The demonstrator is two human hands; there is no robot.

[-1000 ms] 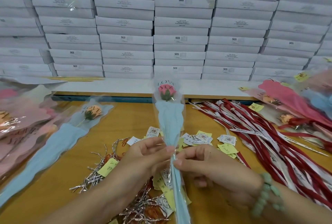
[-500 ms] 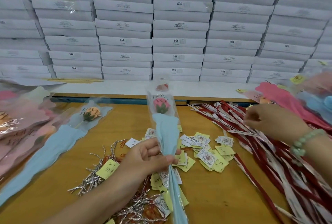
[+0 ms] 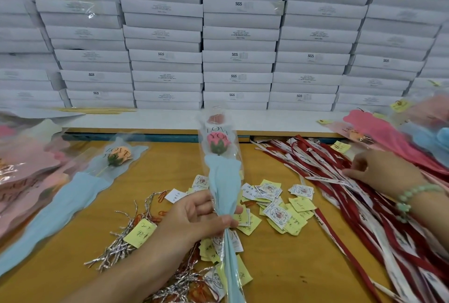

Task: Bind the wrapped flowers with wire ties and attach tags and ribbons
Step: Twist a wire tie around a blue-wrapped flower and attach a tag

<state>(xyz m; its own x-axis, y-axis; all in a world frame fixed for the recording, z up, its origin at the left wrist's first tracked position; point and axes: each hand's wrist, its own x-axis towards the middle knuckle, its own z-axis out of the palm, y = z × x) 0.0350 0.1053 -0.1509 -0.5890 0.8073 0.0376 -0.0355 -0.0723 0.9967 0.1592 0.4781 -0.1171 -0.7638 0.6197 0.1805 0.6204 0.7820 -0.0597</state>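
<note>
The left hand [image 3: 194, 217] still grips the flower [image 3: 220, 145] at the narrow neck of its blue wrap, thumb and fingers curled round it, and holds it nearly upright over the middle of the table [image 3: 279, 268], bud uppermost in front of the stacked boxes [image 3: 238, 35]. A second ago both hands pinched that neck together. The right hand [image 3: 386, 171] has since left it and swung out to the right, and now sits lower than half a second ago, down on the pile of red and white ribbons [image 3: 340, 196]. Its fingers are bent with the tips against a white strip; whether they pinch it cannot be told. The tags [image 3: 279, 208] lie scattered just behind and right of the flower, as before, and the silver ties [image 3: 116, 247] lie in a tangle under the left wrist. Another flower [image 3: 116, 157] lies flat at the left, unmoved.
</note>
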